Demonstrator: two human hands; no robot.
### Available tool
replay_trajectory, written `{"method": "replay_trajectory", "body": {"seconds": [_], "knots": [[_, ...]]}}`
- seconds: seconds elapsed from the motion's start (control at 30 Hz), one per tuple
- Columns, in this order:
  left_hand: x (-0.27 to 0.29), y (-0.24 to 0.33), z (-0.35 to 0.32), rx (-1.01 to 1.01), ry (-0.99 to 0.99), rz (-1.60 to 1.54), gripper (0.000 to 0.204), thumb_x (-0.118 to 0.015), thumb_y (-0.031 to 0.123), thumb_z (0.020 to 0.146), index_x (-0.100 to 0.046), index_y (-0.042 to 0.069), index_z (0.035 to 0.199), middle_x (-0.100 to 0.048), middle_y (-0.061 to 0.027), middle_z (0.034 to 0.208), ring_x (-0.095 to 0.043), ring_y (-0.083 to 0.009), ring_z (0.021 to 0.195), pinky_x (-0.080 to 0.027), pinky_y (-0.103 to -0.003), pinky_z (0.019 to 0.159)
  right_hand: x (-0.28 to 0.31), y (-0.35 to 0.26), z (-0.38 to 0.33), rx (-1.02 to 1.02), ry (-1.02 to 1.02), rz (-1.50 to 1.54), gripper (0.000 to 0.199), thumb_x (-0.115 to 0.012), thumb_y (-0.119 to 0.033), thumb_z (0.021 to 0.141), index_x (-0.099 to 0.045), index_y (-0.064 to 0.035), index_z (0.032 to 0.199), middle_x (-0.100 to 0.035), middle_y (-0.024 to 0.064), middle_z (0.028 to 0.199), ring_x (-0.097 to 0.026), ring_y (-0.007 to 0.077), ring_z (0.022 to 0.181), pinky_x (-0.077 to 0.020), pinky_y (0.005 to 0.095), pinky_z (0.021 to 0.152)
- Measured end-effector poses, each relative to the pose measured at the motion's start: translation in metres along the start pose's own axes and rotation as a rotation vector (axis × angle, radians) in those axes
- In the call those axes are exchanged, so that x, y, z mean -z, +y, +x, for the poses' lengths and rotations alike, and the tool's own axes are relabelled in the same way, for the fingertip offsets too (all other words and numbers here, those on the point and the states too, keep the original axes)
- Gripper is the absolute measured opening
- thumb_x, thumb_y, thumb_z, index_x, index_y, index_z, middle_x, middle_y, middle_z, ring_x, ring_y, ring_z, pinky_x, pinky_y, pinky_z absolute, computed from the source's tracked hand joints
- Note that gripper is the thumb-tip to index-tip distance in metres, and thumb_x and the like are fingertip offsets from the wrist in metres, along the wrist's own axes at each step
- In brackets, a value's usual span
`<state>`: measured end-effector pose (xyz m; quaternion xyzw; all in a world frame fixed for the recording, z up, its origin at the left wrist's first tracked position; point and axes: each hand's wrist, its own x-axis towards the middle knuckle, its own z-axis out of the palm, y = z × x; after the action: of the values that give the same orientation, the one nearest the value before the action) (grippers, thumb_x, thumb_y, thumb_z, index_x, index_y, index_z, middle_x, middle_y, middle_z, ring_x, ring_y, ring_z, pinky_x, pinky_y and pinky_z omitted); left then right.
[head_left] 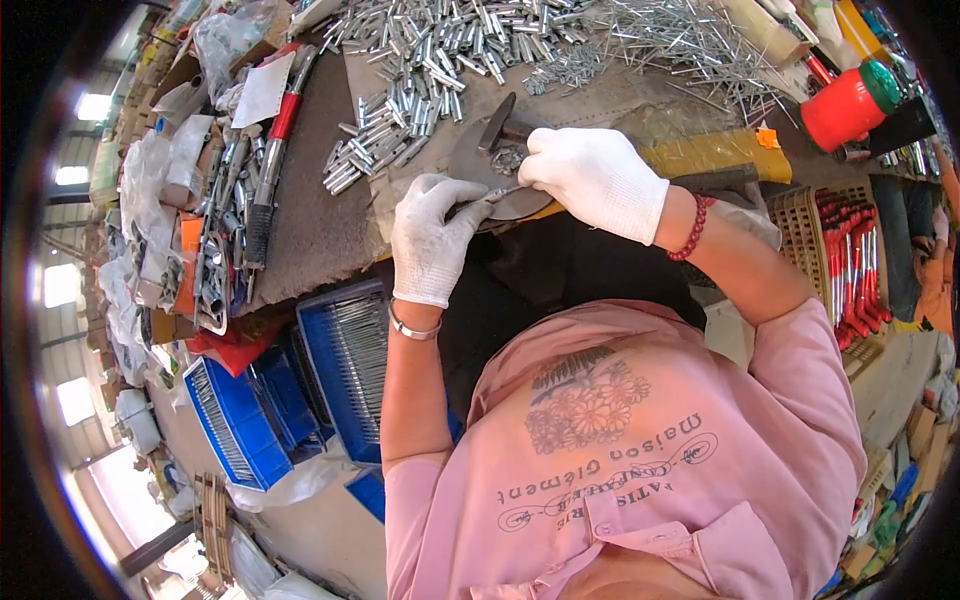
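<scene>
Over the near edge of the bench, my two white-gloved hands meet at a small, slim metal part (497,195). My left hand (432,238) is closed, with thumb and forefinger pinching one end. The fingers of my right hand (595,182) are curled shut at the part's other end, and their tips partly hide it. Just beyond the hands lies a dark hammer head (497,124); the right hand covers whatever is behind it. A little lump of shiny metal bits (508,158) sits beside the hammer head.
Short metal tubes (430,90) are heaped at the back, with thin rods (690,50) to their right. A red jar (838,110) stands far right, above a basket (800,235) of red-handled tools. Blue bins (240,425) of metal rods stand lower left. Loose tools crowd the bench's left side.
</scene>
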<state>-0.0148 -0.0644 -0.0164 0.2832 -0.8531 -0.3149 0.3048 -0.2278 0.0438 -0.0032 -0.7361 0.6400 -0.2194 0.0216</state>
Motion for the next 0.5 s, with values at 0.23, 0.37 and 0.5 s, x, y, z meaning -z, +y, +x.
{"method": "replay_trajectory", "body": {"seconds": [0.23, 0.37, 0.5], "knots": [[-0.003, 0.004, 0.001, 0.040, 0.009, -0.060, 0.014, -0.086, 0.003, 0.077, -0.078, 0.005, 0.088, -0.068, -0.0105, 0.085, -0.067, -0.0275, 0.080, -0.052, -0.036, 0.073, -0.009, 0.002, 0.003, 0.135, 0.131, -0.007, 0.009, -0.063, -0.009, 0.089, -0.070, -0.0134, 0.091, -0.061, 0.0080, 0.092, -0.068, 0.0305, 0.087, -0.0556, 0.0421, 0.073], [-0.002, 0.008, 0.002, 0.027, -0.002, -0.037, 0.013, -0.086, 0.003, 0.077, -0.078, 0.005, 0.087, -0.068, -0.0108, 0.085, -0.067, -0.0271, 0.080, -0.052, -0.036, 0.072, -0.005, 0.004, 0.001, 0.158, 0.099, -0.087, 0.008, -0.066, -0.011, 0.090, -0.071, -0.0150, 0.094, -0.060, 0.0072, 0.092, -0.068, 0.0288, 0.087, -0.0561, 0.0401, 0.072], [0.002, 0.008, 0.001, 0.021, -0.016, -0.017, 0.012, -0.086, 0.004, 0.077, -0.078, 0.005, 0.086, -0.069, -0.0105, 0.084, -0.067, -0.0268, 0.081, -0.052, -0.036, 0.072, 0.005, 0.044, 0.004, -0.022, 0.311, -0.076, 0.008, -0.072, -0.021, 0.092, -0.076, -0.0160, 0.098, -0.066, 0.0058, 0.091, -0.070, 0.0284, 0.084, -0.0576, 0.0367, 0.073]]}}
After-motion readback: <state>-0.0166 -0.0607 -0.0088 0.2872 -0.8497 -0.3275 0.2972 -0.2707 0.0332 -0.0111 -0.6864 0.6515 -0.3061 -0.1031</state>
